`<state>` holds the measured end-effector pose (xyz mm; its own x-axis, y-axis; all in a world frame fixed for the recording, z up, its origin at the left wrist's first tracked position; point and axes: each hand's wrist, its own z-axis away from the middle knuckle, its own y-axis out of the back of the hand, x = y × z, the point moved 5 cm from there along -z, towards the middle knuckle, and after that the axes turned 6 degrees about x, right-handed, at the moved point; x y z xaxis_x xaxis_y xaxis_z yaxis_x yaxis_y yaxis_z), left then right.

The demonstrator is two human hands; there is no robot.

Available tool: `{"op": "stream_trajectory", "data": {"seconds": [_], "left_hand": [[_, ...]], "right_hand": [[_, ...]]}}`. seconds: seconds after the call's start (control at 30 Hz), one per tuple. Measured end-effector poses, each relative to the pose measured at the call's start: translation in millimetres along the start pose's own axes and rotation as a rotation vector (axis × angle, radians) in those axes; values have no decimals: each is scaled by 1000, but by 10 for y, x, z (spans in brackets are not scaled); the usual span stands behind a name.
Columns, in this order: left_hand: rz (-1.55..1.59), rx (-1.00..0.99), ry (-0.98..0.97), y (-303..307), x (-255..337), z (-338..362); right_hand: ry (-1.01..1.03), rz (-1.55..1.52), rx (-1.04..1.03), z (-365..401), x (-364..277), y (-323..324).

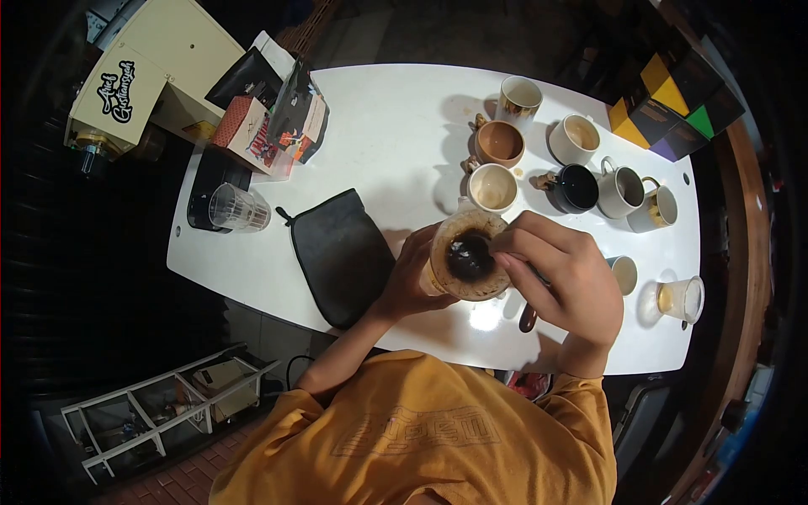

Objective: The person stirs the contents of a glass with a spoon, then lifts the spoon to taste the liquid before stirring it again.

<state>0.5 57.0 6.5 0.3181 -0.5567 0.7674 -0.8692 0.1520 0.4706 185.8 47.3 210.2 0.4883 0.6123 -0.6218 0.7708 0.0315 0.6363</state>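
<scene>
Basically, L hand (414, 274) has its fingers curled round the cup (450, 281), gripping the outer side. R hand (572, 278) has thumb & index pinched tight at the rim on its side; can't tell w/ certainty if they grasp anything thin. Cup prob. light & fairly stiff, maybe slick if wet, w/ dark contents (468, 256) sitting btwn the two sets of fingers, so tilting risks a spill. Best hold: low on the wall, where L fingers are, b/c the rim's stained. Mug (493, 188) sits just past the fingertips; pouch (341, 257) lies beside L wrist.
</scene>
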Motion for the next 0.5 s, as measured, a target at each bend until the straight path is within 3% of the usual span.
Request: {"op": "stream_trajectory", "data": {"seconds": [0.2, 0.5], "left_hand": [[19, 76, -26, 62, 117, -10], [-3, 83, -29, 59, 106, 10]], "right_hand": [[-33, 35, 131, 16, -62, 140], [-63, 46, -16, -4, 49, -38]]}}
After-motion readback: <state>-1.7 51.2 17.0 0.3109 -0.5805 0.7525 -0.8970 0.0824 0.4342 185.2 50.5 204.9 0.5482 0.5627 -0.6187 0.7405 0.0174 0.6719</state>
